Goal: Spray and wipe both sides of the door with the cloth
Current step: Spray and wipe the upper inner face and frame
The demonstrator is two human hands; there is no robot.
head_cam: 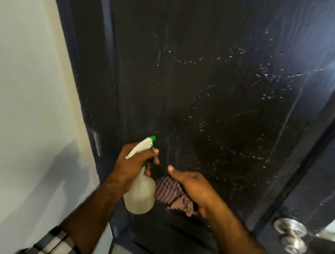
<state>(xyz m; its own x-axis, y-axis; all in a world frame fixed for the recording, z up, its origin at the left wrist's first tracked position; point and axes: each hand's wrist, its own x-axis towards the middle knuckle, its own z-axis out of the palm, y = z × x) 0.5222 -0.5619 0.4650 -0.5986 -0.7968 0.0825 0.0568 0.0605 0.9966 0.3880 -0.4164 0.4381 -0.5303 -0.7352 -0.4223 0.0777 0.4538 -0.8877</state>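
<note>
A dark door (218, 90) fills the view, its face speckled with spray droplets and a few runs. My left hand (131, 164) grips a white spray bottle (140, 194) with a green nozzle, its tip pointing up at the door. My right hand (193, 188) holds a striped cloth (169, 190) against the lower door panel, thumb stretched out to the left; the cloth bunches under the palm and hangs below it.
A pale wall (21, 90) runs along the left, with the door's hinge (97, 143) at its edge. A round metal doorknob (291, 233) sticks out at the lower right, beside the door's free edge. Light floor shows below.
</note>
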